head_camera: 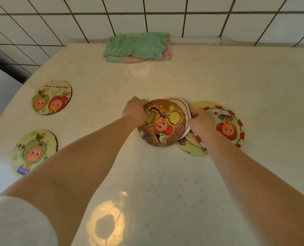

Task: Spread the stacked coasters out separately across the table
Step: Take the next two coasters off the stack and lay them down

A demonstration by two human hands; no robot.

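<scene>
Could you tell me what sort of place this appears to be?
Probably a home kitchen or dining corner: a white tiled wall runs behind a table under a pale patterned cover, with folded green and pink dishcloths at its far edge and cartoon coasters spread on it.

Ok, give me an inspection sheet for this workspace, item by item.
Surface: pale table with faint speckles, light patches on the near part.
Job's things: two single coasters lie apart at the left, the "nice day" coaster and the green-character coaster; the brown top coaster overlaps a fanned pile, with the red-bordered coaster sticking out at the right.
Clutter: folded green and pink cloths at the far edge.
Grippers: left hand grips the brown top coaster's left rim; right hand pinches into the pile.
Cables: nothing seen.
Surroundings: white tiled wall behind.
</scene>
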